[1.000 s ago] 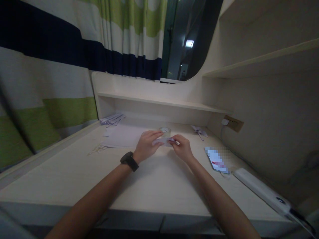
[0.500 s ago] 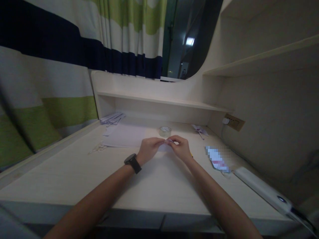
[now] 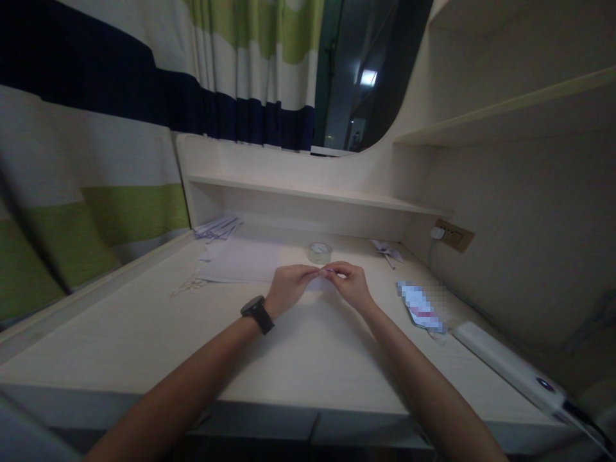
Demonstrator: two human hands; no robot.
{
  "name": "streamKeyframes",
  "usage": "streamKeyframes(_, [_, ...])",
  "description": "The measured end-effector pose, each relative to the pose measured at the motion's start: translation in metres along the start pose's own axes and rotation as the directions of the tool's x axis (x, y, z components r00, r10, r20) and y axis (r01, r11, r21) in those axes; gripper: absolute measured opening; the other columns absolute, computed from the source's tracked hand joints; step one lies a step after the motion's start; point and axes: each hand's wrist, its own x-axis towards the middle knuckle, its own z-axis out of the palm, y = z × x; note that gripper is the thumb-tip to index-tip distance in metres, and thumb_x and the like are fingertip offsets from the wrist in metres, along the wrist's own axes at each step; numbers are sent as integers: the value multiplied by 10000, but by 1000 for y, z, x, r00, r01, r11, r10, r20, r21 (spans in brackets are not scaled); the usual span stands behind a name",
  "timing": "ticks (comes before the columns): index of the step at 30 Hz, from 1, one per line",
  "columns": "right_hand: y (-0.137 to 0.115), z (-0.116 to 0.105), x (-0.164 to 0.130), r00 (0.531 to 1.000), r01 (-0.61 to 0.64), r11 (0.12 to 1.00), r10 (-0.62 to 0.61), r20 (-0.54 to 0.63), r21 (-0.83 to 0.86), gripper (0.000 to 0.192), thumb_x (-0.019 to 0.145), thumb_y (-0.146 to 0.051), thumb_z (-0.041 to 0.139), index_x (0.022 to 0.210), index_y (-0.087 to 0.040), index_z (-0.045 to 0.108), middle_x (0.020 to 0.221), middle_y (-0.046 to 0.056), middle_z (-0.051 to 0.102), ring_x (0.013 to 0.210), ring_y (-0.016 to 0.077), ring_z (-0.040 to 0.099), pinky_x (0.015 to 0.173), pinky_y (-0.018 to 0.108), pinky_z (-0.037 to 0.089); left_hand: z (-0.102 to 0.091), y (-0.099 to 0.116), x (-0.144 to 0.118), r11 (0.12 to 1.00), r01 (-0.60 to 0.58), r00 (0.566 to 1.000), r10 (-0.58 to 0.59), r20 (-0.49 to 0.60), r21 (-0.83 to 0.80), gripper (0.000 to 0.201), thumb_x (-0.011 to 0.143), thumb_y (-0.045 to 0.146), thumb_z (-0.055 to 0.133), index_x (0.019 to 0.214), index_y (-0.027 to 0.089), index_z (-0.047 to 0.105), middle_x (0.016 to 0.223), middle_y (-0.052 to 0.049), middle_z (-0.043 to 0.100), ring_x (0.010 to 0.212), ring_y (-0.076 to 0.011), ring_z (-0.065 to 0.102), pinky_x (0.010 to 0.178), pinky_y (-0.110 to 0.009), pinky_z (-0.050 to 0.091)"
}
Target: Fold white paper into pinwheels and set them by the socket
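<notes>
Left hand (image 3: 289, 287) and right hand (image 3: 352, 285) fingers pinch a small folded paper (image 3: 328, 274); no writing is legible

Desk (image 3: 144, 333): pale wood laminate, smooth, matt.
Shelf (image 3: 308, 192): same pale laminate, matt.
Curtain (image 3: 96, 141): woven cloth, striped, soft folds, matt.
Paper sheets (image 3: 240, 263): thin white paper, matt.
Tape roll (image 3: 319, 251): clear plastic, slightly glossy.
Watch (image 3: 256, 313): black strap, matt.
Power strip (image 3: 510, 369): white plastic, smooth, faint sheen.
Folded slip (image 3: 328, 273): paper, held between both hands.
</notes>
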Motion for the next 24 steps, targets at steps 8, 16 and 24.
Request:
streamKeyframes(8, [7,-14,7,960,-243,963,220,174,117,360,752,-460,635,951,-169,708,721,35,691,571,150,581,482,227,409,-4,-5,11,885,375,916,-399,-34,-275,157,749,294,663,803,164,732,828,-64,735,752,-205,674,688,-293,522])
streamKeyframes(16, [9,-56,9,771,-534,703,176,612,470,752,631,-444,726,1305,-212,486,1091,117,628,827,212,633,662,314,509,-11,-25,8,423,644,718,-621,314,-637,310,704,241,702,981,103,680,919,-135,715,734,-191,667,668,-314,535])
streamKeyframes(24, [4,-38,11,921,-322,817,154,357,478,416,626,-264,759,1033,-229,680,1200,89,607,964,201,591,788,323,475,-1,-31,2,452,717,697,-459,552,-530,218,683,263,709,847,119,720,842,-113,708,689,-158,638,580,-237,496])
